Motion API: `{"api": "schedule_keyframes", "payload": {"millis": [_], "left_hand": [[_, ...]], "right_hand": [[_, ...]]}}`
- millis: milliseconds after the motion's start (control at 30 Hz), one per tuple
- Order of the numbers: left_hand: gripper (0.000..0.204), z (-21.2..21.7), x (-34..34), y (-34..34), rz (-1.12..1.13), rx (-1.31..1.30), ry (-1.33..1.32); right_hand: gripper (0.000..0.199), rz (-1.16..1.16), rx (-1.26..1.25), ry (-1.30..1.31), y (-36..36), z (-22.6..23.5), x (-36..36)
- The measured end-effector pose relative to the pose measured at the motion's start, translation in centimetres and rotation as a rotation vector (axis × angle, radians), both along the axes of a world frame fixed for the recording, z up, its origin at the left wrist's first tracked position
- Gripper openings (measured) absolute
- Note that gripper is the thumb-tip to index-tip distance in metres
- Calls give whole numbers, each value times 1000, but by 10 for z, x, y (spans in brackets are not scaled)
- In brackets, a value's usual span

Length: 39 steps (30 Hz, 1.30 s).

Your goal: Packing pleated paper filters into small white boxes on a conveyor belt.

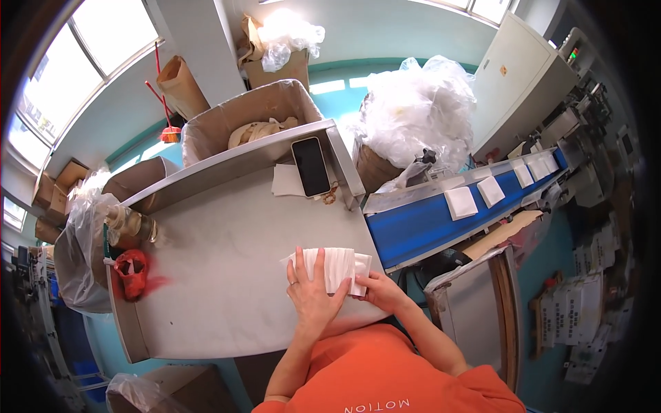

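My left hand [311,288] lies flat, fingers spread, on a white folded cloth pad [330,267] at the near edge of the steel desk [227,275]; its grip is a press, not a pinch. My right hand [381,289] holds the pad's right end, fingers curled round that edge, grip pressed together on the fabric. The pad sits just left of the blue conveyor belt [413,224]. Progress, as I judge it: several finished white squares [460,203] already lie spaced along the belt, well apart from my hands, so earlier pieces are done; this piece is not yet on the belt and its folds are not squared. The pad itself looks soft and thin-layered, pleated in parallel vertical ridges, with one loose corner jutting at the upper left and a smaller flap at the right. A dark phone [311,166] leans against the desk's raised back rim, untouched.
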<state>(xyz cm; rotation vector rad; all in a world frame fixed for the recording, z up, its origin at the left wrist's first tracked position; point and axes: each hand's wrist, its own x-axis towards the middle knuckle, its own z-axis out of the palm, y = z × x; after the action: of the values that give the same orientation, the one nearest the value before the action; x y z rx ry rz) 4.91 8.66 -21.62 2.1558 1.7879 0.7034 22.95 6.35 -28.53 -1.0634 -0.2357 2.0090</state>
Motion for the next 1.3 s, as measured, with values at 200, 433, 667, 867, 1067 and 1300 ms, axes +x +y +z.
{"api": "schedule_keyframes", "payload": {"millis": [200,433,667,867,1067,1300], "left_hand": [[72,-5,-7,-2,-29,7,-70],[78,4,4,-7,-79,-2,-93],[81,0,-6,-4,-9,17,-79],[79,-3,-3,-4,-116,-37,-287],[80,6,6,-7,-37,-25,-58],[79,-2,-1,-4,-35,18,-82]], "right_hand": [[37,-333,14,-141,15,24,7],[37,8,320,-617,16,36,-18],[28,-41,7,-238,1,12,-3],[43,-75,233,-567,18,38,-13],[45,-36,152,-289,11,29,-20],[44,144,246,-540,5,35,-10]]}}
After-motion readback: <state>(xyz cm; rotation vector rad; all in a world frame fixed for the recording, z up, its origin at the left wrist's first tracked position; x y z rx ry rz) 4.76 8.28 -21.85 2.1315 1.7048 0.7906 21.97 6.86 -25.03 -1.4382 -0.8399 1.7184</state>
